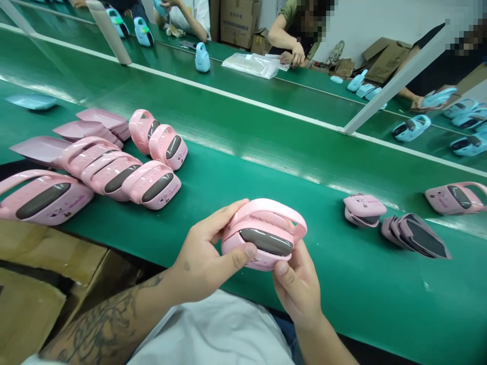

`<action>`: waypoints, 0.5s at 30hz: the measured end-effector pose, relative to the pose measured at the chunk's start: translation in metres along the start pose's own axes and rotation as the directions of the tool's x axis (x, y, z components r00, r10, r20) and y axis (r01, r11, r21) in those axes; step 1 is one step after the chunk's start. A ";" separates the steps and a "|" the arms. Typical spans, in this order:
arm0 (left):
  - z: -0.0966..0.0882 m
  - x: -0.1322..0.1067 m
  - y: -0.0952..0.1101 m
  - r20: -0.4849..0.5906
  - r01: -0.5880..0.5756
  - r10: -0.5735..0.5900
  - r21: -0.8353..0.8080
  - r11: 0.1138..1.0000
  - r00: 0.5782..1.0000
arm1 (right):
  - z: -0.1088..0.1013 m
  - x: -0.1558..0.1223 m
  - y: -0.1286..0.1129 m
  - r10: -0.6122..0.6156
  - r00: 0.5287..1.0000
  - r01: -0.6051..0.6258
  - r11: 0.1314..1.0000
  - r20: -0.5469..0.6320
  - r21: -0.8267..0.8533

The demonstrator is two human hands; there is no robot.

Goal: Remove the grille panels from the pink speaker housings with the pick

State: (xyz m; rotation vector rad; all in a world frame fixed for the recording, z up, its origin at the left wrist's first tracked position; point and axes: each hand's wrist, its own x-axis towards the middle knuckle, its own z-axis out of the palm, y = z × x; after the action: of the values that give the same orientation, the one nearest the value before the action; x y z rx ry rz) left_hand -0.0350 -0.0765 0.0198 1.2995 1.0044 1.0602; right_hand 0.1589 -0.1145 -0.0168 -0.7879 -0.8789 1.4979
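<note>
A pink plastic case (262, 230) with a loop handle (276, 209) and a dark grey oval panel (266, 242) is held just above the green belt surface (353, 289). The left hand (201, 258) wraps its fingers (224, 215) over the case's far side, and the right hand (299, 286) supports it from below, the fingers (302, 256) pressed against it. This two-handed pinch seems meant to keep the panel uncovered and facing upward. More pink cases (152, 185) lie nearby on the left, with flat pink shells (101, 117) just behind them.
</note>
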 end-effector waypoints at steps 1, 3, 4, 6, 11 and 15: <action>0.000 0.000 -0.001 -0.002 -0.003 0.003 0.004 1.000 1.000 | 0.000 0.000 -0.001 0.004 1.000 -0.004 1.000 0.009 0.004; 0.001 -0.001 -0.002 -0.005 0.000 0.000 -0.005 1.000 1.000 | 0.001 0.000 -0.003 0.008 1.000 -0.008 1.000 0.020 0.008; 0.001 -0.001 -0.002 -0.003 0.004 -0.004 -0.018 1.000 1.000 | 0.001 0.000 -0.005 0.008 1.000 -0.008 1.000 0.020 0.008; 0.001 -0.002 -0.003 0.006 0.013 -0.012 -0.057 0.998 1.000 | 0.002 0.000 -0.006 0.009 1.000 -0.009 1.000 0.016 0.008; 0.003 -0.004 -0.001 0.015 0.008 -0.008 -0.053 0.999 1.000 | 0.000 -0.005 -0.006 0.008 1.000 -0.008 1.000 0.015 -0.014; 0.005 -0.006 0.001 0.038 -0.022 0.022 0.003 1.000 0.999 | -0.007 -0.014 -0.001 0.005 0.999 -0.010 0.994 -0.051 -0.106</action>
State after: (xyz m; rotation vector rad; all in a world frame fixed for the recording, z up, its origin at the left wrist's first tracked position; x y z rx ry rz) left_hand -0.0316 -0.0830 0.0213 1.3319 0.9661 1.0476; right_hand 0.1666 -0.1278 -0.0192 -0.9046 -0.9243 1.4401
